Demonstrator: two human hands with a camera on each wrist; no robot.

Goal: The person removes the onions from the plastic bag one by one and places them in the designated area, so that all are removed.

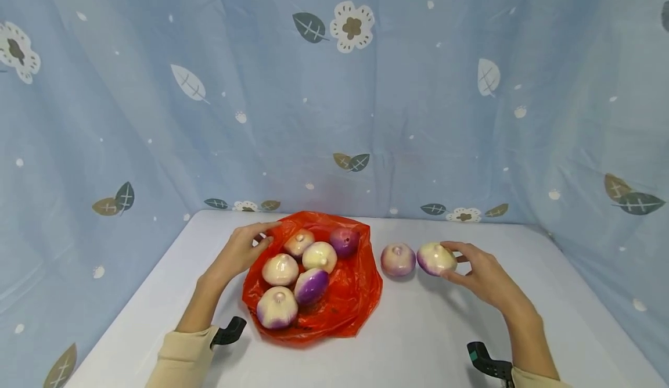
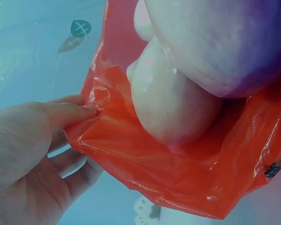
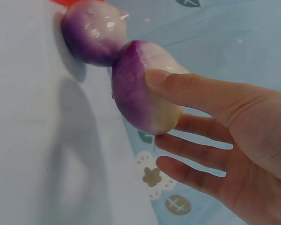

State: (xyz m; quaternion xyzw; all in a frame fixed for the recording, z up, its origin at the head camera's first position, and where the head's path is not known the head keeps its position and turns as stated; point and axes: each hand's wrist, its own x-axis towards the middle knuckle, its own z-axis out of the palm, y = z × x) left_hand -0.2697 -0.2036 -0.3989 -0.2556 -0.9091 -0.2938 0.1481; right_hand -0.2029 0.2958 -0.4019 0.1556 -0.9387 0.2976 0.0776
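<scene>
My right hand (image 1: 485, 276) pinches a white-and-purple onion (image 1: 432, 258) between thumb and fingers. In the right wrist view this onion (image 3: 133, 89) stands above its shadow, its side against a second onion (image 3: 91, 35). That second onion (image 1: 398, 259), pinkish purple, sits between the held one and the red plastic bag (image 1: 337, 312). On the left, my left hand (image 1: 244, 251) pinches the bag's rim, the thumb in front and fingers behind, as the left wrist view shows of the hand (image 2: 42, 145). Several glossy onions (image 1: 280, 269) lie inside the spread-open bag.
The white table (image 1: 413, 341) reaches back to a blue curtain (image 1: 272, 115) printed with leaves and flowers. A black wrist camera (image 1: 230, 331) sits on the left wrist, another camera (image 1: 488, 365) on the right.
</scene>
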